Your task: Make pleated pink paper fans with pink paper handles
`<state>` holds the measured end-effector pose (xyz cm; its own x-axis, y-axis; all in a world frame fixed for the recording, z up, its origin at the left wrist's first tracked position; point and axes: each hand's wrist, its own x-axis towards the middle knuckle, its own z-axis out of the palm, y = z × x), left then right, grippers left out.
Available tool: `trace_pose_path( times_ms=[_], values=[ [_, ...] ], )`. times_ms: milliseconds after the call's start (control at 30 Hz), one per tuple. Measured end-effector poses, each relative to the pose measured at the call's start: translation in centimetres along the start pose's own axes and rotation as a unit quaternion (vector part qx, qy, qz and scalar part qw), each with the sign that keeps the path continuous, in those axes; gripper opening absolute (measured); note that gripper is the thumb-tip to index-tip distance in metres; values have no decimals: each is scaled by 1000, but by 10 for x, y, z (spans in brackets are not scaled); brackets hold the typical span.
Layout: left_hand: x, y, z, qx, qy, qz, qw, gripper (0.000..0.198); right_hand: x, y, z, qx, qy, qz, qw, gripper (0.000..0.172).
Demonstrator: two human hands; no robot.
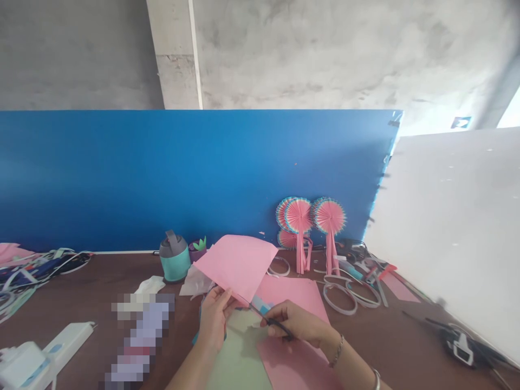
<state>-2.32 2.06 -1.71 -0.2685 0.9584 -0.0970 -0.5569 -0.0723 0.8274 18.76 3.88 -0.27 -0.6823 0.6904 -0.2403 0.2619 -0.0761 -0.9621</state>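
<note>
My left hand (216, 314) is closed on the lower left edge of a pink paper sheet (239, 262), which is lifted and tilted above the table. In my right hand (296, 322) is a pair of scissors with dark handles (280, 326). Their blades point up and left, at the bottom edge of the raised sheet; whether they are cutting into it I cannot tell. Beneath both hands lies a pale green sheet (235, 352), with another pink sheet (296, 363) overlapping it on the right. A further pink sheet (306, 292) lies behind my right hand.
Pink pleated paper fans (299, 215) lean against the blue partition (182, 173). A teal and grey cup (175, 260) stands at the back left. White rings (340, 299) lie right of the papers. A power strip (67, 341) is at the left, and black cables (450, 338) are at the right.
</note>
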Motion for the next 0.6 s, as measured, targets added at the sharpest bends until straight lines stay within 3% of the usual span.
trace_pose_path(
  times_ms=[167,600],
  values=[
    [2,0,-2,-1,18,-2,1000,36,0,0,0,12,7,4,1000,45],
    [-2,2,1,12,-3,-23,1000,35,1,-4,5,6,17,-6,1000,43]
  ],
)
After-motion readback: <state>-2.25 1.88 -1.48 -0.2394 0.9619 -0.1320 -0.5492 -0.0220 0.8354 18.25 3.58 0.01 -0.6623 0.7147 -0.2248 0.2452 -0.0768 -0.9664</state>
